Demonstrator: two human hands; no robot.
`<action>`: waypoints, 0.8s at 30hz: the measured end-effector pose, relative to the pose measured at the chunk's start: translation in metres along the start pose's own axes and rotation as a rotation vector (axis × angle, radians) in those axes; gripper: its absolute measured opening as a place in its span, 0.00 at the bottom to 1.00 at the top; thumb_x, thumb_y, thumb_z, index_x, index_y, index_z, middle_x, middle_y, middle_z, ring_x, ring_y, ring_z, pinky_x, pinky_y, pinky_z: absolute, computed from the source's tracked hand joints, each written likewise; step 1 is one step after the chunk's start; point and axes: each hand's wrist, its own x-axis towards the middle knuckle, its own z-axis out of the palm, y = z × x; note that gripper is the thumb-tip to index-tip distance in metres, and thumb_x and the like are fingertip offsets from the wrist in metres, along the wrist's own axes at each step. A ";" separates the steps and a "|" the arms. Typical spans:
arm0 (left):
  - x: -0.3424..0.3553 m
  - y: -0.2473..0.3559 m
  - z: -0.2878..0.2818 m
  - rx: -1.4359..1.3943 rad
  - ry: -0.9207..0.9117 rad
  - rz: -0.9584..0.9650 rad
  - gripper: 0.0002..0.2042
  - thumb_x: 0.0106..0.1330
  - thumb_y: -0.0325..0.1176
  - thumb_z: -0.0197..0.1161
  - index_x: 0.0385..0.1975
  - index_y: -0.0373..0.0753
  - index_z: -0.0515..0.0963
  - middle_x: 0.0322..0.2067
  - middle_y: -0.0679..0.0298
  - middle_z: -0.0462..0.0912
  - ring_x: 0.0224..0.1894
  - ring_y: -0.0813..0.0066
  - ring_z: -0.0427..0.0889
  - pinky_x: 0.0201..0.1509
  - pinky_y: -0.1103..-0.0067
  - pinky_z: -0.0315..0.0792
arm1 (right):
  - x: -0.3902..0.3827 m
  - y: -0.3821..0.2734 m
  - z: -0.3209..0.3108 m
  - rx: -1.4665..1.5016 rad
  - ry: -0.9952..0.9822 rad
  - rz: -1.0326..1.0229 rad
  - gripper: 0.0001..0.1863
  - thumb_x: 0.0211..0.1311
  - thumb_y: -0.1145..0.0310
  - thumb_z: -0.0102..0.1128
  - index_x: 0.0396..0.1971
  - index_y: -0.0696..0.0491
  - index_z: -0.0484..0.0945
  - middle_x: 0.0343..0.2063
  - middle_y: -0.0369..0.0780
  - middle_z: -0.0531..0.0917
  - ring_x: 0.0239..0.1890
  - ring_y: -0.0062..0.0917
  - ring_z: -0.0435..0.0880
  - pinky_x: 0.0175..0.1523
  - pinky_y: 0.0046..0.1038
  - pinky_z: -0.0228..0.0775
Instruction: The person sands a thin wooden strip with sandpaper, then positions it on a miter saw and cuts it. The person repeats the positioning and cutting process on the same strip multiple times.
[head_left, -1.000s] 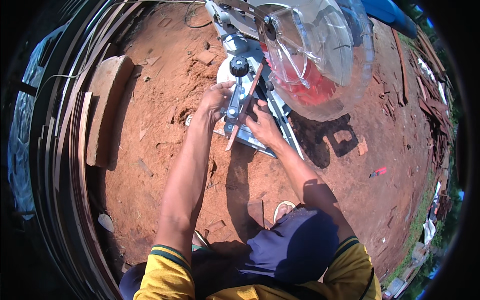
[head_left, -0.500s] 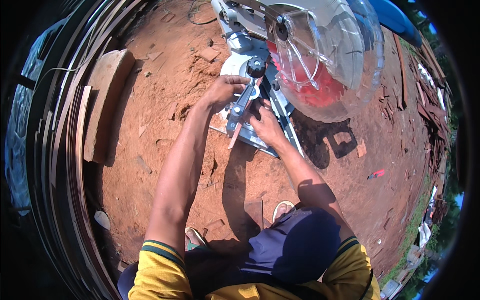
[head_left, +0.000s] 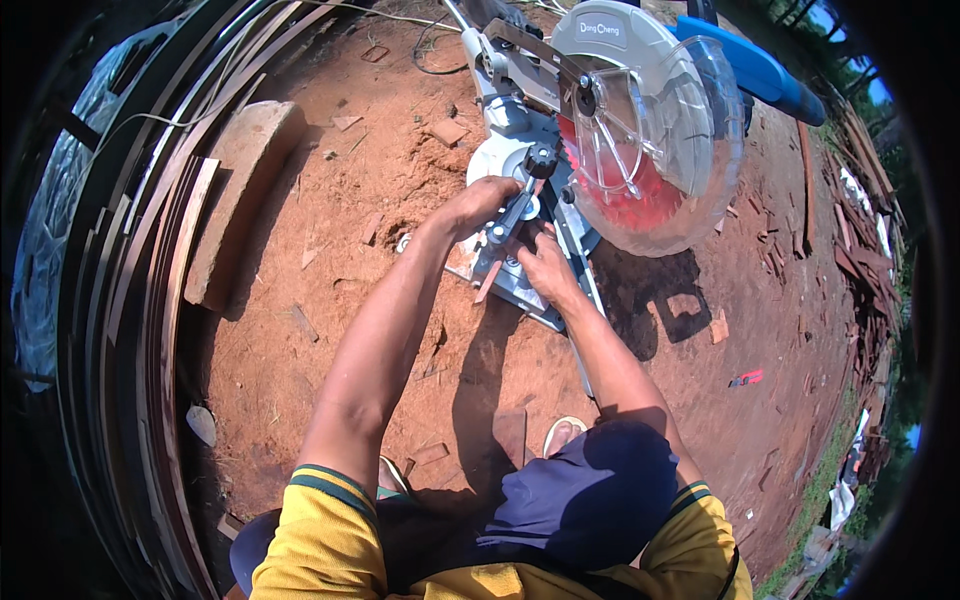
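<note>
A mitre saw (head_left: 640, 120) stands in front of me, its red blade (head_left: 630, 195) raised behind a clear guard (head_left: 708, 205). On its grey base a clamp with a black knob (head_left: 541, 160) sits over a thin reddish wooden strip (head_left: 487, 282), whose near end sticks out toward me. My left hand (head_left: 485, 203) is closed at the clamp's left side, fingertips hidden behind its arm. From the right, my right hand (head_left: 545, 265) reaches in under the clamp beside the strip, fingers bent and partly in shadow. What either hand grips is hidden.
Long wooden boards (head_left: 150, 330) are stacked along the left, beside a thick block (head_left: 240, 205). Scrap wood (head_left: 865, 250) is piled at the right. A red and black object (head_left: 746, 379) and offcuts lie on the reddish ground. A cable (head_left: 190, 122) runs over the boards.
The view has shifted, so the saw and both hands sit slightly further right and lower. Both hands remain at the clamp, with little other change.
</note>
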 end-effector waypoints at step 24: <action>-0.102 -0.072 0.049 0.608 0.367 0.118 0.35 0.60 0.46 0.75 0.56 0.23 0.72 0.50 0.35 0.79 0.52 0.37 0.83 0.57 0.56 0.78 | -0.006 -0.017 -0.008 0.192 -0.022 0.115 0.21 0.66 0.59 0.63 0.52 0.59 0.82 0.54 0.52 0.82 0.62 0.45 0.72 0.68 0.42 0.63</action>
